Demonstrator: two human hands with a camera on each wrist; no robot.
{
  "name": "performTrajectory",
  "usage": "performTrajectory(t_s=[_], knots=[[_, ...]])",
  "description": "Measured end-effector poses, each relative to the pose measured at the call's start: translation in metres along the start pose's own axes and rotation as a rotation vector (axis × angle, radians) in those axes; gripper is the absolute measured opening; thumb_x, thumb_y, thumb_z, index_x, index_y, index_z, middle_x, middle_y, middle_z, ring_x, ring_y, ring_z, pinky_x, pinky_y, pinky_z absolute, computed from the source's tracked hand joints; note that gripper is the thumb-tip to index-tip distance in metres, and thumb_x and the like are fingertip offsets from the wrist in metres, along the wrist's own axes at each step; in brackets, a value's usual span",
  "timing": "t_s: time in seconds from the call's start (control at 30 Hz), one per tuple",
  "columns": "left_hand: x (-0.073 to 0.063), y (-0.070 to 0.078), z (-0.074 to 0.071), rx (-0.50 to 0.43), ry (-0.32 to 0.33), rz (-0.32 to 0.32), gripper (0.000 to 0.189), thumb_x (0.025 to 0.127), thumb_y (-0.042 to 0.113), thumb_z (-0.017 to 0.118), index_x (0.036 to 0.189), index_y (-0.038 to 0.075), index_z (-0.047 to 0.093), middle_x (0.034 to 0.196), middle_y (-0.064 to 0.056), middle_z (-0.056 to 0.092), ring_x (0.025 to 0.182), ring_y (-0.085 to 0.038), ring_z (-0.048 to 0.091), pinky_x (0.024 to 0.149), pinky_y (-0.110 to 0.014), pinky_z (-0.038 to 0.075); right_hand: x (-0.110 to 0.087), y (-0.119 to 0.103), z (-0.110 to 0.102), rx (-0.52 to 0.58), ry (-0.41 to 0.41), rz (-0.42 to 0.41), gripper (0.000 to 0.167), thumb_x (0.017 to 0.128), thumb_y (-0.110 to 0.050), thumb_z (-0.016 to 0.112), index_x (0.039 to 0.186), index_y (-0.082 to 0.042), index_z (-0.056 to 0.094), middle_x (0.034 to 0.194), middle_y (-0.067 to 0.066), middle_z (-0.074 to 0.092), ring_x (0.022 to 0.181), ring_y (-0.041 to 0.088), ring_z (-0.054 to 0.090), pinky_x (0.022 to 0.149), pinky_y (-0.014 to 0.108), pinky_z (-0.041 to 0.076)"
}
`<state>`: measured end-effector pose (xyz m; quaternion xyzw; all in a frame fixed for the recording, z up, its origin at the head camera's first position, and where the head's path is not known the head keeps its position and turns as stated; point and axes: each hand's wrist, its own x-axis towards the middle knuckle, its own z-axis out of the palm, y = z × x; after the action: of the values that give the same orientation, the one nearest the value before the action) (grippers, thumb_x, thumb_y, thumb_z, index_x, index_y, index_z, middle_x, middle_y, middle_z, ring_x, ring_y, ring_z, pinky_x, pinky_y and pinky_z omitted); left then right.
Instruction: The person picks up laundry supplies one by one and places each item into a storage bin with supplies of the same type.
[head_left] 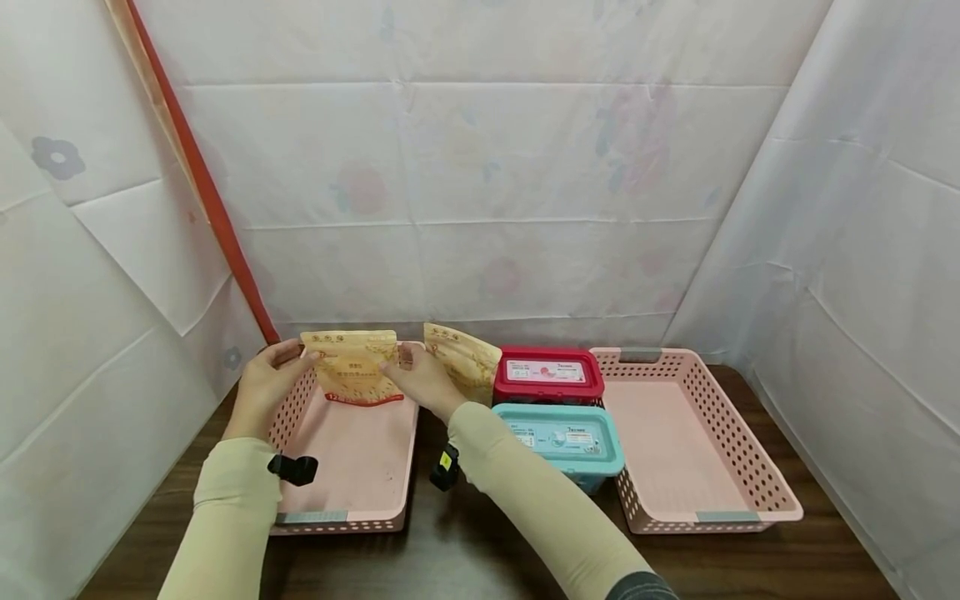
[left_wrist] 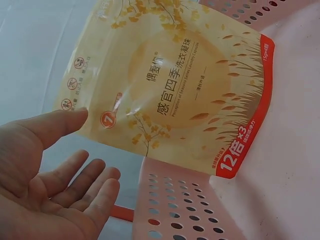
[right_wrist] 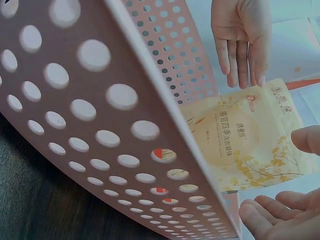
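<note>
Two yellow pouches (head_left: 354, 371), two pink baskets (head_left: 675, 442), two lidded boxes (head_left: 545, 372), two hands (head_left: 264, 387).

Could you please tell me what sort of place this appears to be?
Probably a makeshift indoor workspace: pale patterned sheets hang on three sides of a dark wooden table, which holds two pink baskets.

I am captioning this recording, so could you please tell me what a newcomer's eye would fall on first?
Probably the yellow pouch with the red lower edge, upright between the left hand and the right hand at the left pink basket. Next, perhaps, come the red-lidded box and, nearer the person, the turquoise-lidded box, beside the right pink basket.
</note>
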<state>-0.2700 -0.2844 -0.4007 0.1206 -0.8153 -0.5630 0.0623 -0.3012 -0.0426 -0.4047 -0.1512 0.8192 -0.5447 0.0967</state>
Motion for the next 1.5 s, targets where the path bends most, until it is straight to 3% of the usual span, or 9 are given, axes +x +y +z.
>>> performTrajectory(t_s=[0.17, 0.43, 0.73, 0.93, 1.0, 1.2, 1.5], knots=[[-0.006, 0.005, -0.001, -0.012, 0.004, 0.015, 0.087, 0.094, 0.049, 0.066, 0.158, 0.005, 0.027, 0.156, -0.022, 0.034, 0.142, -0.039, 0.035, 0.112, -0.054, 0.033, -0.005, -0.004, -0.006, -0.018, -0.007, -0.008, 0.067, 0.098, -0.043, 0.064, 0.152, -0.009, 0.041, 0.147, 0.007, 0.050, 0.132, 0.025, 0.049, 0.106, 0.046, 0.043], [-0.015, 0.013, -0.003, -0.042, 0.007, 0.032, 0.087, 0.094, 0.050, 0.066, 0.159, 0.008, 0.026, 0.158, -0.018, 0.033, 0.143, -0.035, 0.034, 0.113, -0.052, 0.033, -0.017, -0.010, -0.020, 0.044, -0.048, 0.011, 0.082, 0.096, -0.048, 0.065, 0.159, -0.011, 0.028, 0.154, 0.005, 0.041, 0.137, 0.023, 0.045, 0.108, 0.046, 0.042], [-0.027, 0.025, -0.003, -0.051, 0.011, 0.077, 0.084, 0.093, 0.053, 0.066, 0.158, 0.013, 0.032, 0.157, -0.014, 0.037, 0.142, -0.031, 0.038, 0.112, -0.049, 0.036, -0.030, -0.016, -0.033, 0.075, -0.065, -0.061, 0.079, 0.098, -0.042, 0.065, 0.159, -0.010, 0.026, 0.145, 0.005, 0.052, 0.132, 0.020, 0.050, 0.103, 0.039, 0.046], [-0.036, 0.035, -0.001, -0.038, 0.012, 0.122, 0.080, 0.094, 0.050, 0.066, 0.157, 0.013, 0.035, 0.154, -0.013, 0.042, 0.138, -0.028, 0.044, 0.098, -0.021, 0.047, -0.039, -0.021, -0.040, 0.026, -0.077, -0.092, 0.078, 0.098, -0.044, 0.064, 0.158, -0.011, 0.028, 0.147, 0.003, 0.051, 0.134, 0.022, 0.048, 0.106, 0.042, 0.044], [-0.038, 0.039, 0.001, -0.047, 0.015, 0.139, 0.079, 0.093, 0.049, 0.067, 0.156, 0.012, 0.037, 0.153, -0.014, 0.044, 0.138, -0.029, 0.044, 0.096, -0.018, 0.047, -0.042, -0.024, -0.043, -0.002, -0.076, -0.097, 0.078, 0.098, -0.046, 0.063, 0.159, -0.013, 0.029, 0.147, 0.002, 0.051, 0.134, 0.021, 0.048, 0.107, 0.044, 0.043], [-0.043, 0.046, 0.006, -0.047, 0.018, 0.170, 0.076, 0.093, 0.048, 0.067, 0.154, 0.011, 0.041, 0.150, -0.014, 0.047, 0.136, -0.028, 0.046, 0.097, -0.022, 0.048, -0.050, -0.027, -0.051, -0.042, -0.072, -0.102, 0.077, 0.097, -0.045, 0.064, 0.159, -0.014, 0.029, 0.148, 0.005, 0.049, 0.135, 0.022, 0.047, 0.108, 0.045, 0.042], [-0.047, 0.055, 0.023, -0.091, -0.050, 0.207, 0.072, 0.094, 0.044, 0.069, 0.151, 0.008, 0.044, 0.150, -0.013, 0.048, 0.136, -0.030, 0.046, 0.109, -0.048, 0.040, -0.059, -0.017, -0.073, -0.072, -0.048, -0.084, 0.078, 0.096, -0.043, 0.066, 0.157, -0.009, 0.031, 0.148, 0.009, 0.047, 0.135, 0.026, 0.046, 0.109, 0.045, 0.040]])
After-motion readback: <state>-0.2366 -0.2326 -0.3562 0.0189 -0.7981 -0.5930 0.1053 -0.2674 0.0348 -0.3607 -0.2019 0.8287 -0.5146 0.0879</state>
